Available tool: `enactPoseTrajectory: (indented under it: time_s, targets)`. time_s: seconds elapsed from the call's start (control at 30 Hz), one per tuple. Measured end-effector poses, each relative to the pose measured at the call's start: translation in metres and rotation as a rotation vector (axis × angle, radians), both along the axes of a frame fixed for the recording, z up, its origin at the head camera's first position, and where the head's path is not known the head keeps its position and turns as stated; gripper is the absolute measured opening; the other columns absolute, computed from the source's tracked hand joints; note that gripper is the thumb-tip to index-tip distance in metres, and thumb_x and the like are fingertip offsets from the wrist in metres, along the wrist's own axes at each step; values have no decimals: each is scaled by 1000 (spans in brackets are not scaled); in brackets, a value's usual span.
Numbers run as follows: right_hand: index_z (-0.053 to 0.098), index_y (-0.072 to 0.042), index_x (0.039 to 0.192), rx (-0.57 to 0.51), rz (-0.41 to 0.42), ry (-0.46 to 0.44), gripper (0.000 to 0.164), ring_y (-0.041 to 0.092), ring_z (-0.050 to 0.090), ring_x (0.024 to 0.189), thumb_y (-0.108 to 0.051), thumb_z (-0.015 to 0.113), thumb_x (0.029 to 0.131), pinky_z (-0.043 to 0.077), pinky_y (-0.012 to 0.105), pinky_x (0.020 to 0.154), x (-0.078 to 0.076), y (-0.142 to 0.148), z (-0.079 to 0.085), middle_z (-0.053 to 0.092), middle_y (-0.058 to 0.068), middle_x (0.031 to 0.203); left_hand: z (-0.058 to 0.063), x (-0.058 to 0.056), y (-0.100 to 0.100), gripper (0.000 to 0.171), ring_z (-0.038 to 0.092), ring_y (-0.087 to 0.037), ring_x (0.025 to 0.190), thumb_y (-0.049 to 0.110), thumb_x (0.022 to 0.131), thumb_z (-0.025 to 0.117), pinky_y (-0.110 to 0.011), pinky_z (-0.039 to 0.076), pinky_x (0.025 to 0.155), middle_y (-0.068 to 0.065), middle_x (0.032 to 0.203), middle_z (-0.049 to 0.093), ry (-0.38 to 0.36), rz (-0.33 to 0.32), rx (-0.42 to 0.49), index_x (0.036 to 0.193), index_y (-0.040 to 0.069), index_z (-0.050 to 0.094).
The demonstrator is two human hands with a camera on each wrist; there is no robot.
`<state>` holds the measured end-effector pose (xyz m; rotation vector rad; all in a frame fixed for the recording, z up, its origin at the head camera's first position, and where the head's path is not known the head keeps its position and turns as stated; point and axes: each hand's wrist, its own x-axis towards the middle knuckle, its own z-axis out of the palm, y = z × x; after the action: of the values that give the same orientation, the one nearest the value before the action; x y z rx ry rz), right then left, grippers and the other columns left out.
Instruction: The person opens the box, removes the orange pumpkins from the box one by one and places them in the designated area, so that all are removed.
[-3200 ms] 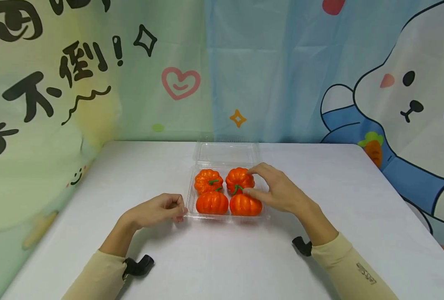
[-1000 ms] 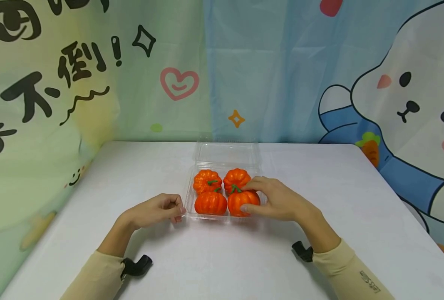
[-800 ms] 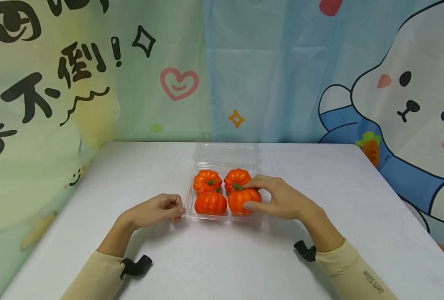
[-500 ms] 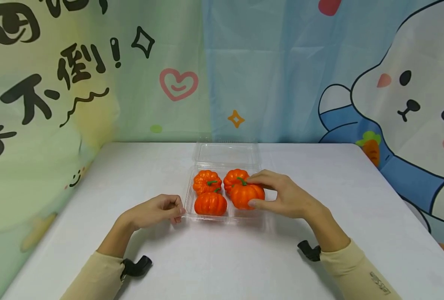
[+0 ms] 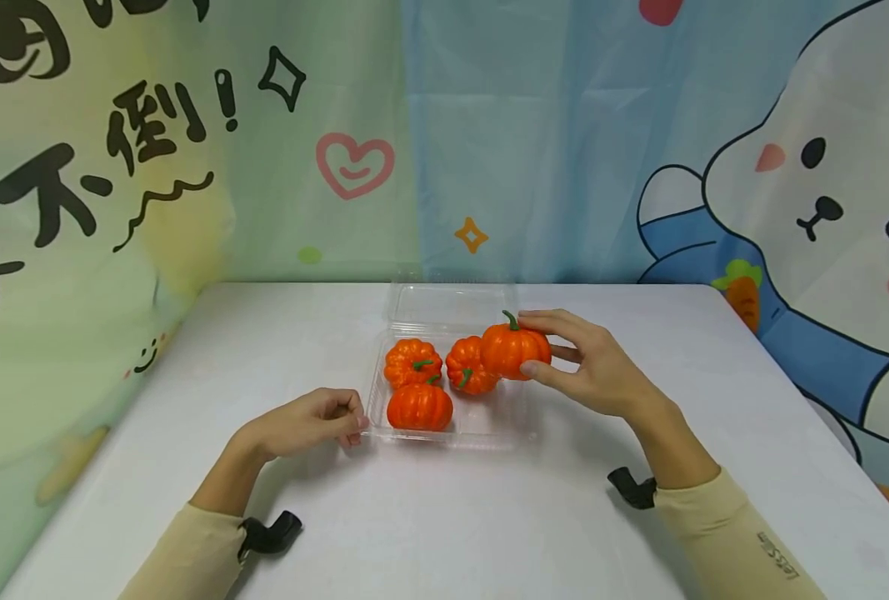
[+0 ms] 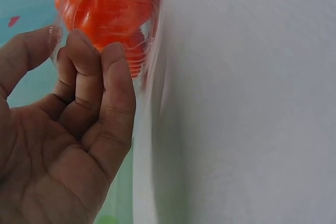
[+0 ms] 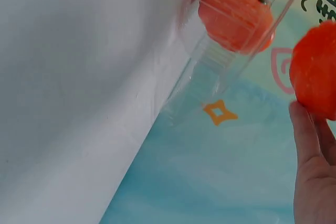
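Left hand (image 5: pixel 307 427) pinches the clear plastic box (image 5: pixel 489 423) near-left, right hand (image 5: pixel 594 367) grips a round, ribbed, glossy orange pumpkin (image 5: pixel 514 350) above its right side, probably light but kinda slick, so grab the flanks.

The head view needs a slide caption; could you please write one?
Right hand holds one pumpkin aloft; three others sit in the open clear container pinched by the left hand.
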<state>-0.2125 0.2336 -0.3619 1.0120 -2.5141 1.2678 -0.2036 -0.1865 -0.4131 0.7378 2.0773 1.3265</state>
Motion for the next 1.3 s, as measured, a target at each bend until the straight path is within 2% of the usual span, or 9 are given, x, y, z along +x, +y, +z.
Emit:
enactPoseTrajectory:
  time_s: [0.27, 0.47, 0.57, 0.7, 0.9, 1.1, 1.3]
  targets:
    - [59, -9, 143, -43, -75, 80, 63, 23, 57, 129, -1, 82, 85, 48, 18, 97, -8, 10, -4, 59, 9, 142, 0, 0, 0, 16, 66, -32, 88, 13, 104, 56, -31, 55, 85, -21, 93, 67, -17, 6, 4, 99, -1, 60]
    - [54, -12, 148, -41, -185, 51, 67, 23, 55, 130, -4, 81, 87, 48, 14, 95, -12, 19, -10, 55, 6, 146, 0, -1, 0, 16, 66, -30, 88, 12, 104, 55, -32, 55, 85, -19, 92, 66, -6, -1, 5, 99, -3, 59]
    - [53, -14, 148, -35, -210, 23, 67, 24, 53, 133, -7, 81, 88, 50, 21, 96, -13, 23, -12, 52, 5, 148, -1, -1, 0, 16, 66, -30, 87, 11, 104, 55, -32, 56, 84, -18, 92, 66, -3, -2, 4, 99, -3, 59]
    - [57, -14, 146, -32, -218, 36, 65, 28, 49, 139, -7, 83, 86, 49, 36, 98, -17, 27, -16, 49, 5, 151, -1, -1, 0, 15, 65, -30, 87, 12, 104, 55, -30, 55, 84, -18, 92, 66, -4, 0, -1, 99, -2, 60]
    - [56, -12, 146, -25, -246, 35, 66, 31, 48, 139, -6, 83, 86, 47, 36, 100, -25, 36, -22, 49, 8, 151, -1, -1, -1, 15, 66, -30, 88, 13, 104, 55, -30, 55, 85, -19, 92, 67, -8, 7, -6, 99, -1, 60]
    - [52, -7, 148, 0, -275, -4, 71, 37, 50, 135, -7, 84, 85, 47, 55, 99, -34, 48, -31, 50, 13, 147, -1, -2, 0, 16, 66, -30, 88, 12, 104, 55, -31, 55, 85, -18, 92, 66, -10, 11, -2, 99, -2, 59]
    - [50, -1, 147, 29, -275, -34, 71, 45, 49, 133, -10, 85, 85, 46, 63, 99, -41, 55, -36, 47, 20, 146, -1, -2, 0, 18, 66, -28, 87, 14, 105, 56, -32, 55, 84, -14, 92, 66, -19, 10, 2, 99, -3, 59]
